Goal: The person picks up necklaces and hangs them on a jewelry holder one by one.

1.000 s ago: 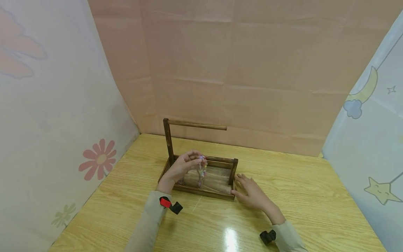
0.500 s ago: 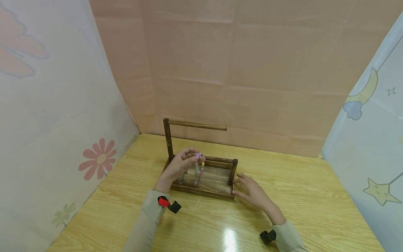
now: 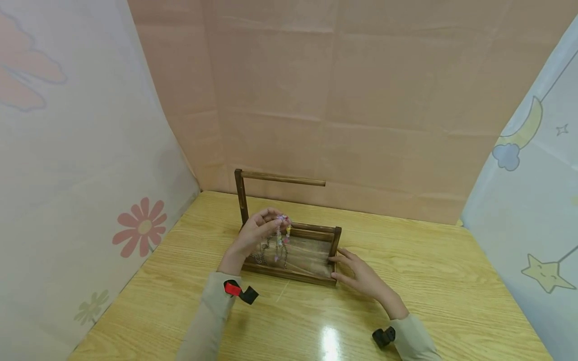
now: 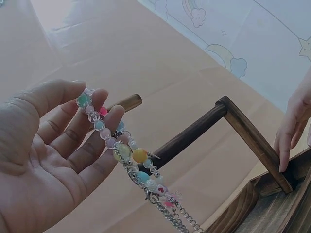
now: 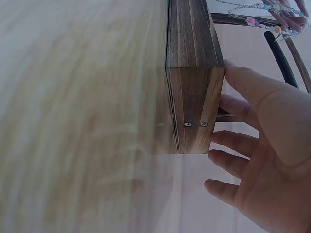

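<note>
My left hand [image 3: 255, 233] pinches a beaded necklace [image 4: 103, 131] between thumb and fingertips above the wooden stand's tray. Pastel beads, a yellow bead and a clasp show in the left wrist view, with silver chain trailing below. Silver chain [image 3: 259, 258] also hangs or lies at the tray's left end; whether it belongs to the same necklace I cannot tell. The dark brown wooden stand [image 3: 289, 274] has a tall post with a bar on the left and a lower bar behind. My right hand [image 3: 361, 276] rests thumb and extended fingertips on the tray's right end.
The stand sits on a light wood-grain table [image 3: 429, 281]. The upper bar [image 3: 284, 179] ends free on the right, above the tray. A tan backdrop [image 3: 361, 100] rises behind, with patterned white sheets [image 3: 67, 200] at both sides.
My left hand has moved slightly left and up with the necklace, and more chain shows at the tray's left. The right hand stays at the tray's right end, its fingertips shifting slightly.
</note>
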Tool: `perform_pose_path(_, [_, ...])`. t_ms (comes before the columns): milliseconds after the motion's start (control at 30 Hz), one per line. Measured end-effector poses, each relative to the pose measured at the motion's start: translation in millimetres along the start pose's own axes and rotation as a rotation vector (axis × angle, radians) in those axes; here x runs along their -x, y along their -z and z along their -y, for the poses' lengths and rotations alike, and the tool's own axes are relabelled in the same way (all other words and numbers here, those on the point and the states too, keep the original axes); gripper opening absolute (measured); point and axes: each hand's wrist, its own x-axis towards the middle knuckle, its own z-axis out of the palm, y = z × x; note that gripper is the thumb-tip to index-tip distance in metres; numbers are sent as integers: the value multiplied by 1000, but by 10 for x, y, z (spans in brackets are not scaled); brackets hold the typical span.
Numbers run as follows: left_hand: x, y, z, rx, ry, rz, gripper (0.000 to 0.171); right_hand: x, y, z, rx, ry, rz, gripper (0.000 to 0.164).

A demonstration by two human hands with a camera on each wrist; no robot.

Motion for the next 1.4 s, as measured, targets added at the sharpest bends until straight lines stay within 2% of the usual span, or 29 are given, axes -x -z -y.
perform_pose_path(200, [5,6,-31,-7,-24,-21,15,-1,-2,-12,6,5,14,47])
perform_pose_path(533, [17,8,-84,-98,-65,-45,17,-24,-5,-15,-5,17,23,45])
perform_pose_path(767, [20,10,-126,-103,-117,-85,19,-26,-9,-11,2,18,28,44])
perform_pose_path(967, [32,12,-188,-148,-143,-127,18,-23,-5,-2,-1,4,23,44])
perform_pose_path(1233, [36,21,-234,-154,-171,-109,18,-23,3,0,11,4,20,43])
perform_pose_path(1400, [46,46,-217,-189,-162,-106,23,-29,2,5,8,-4,29,44])
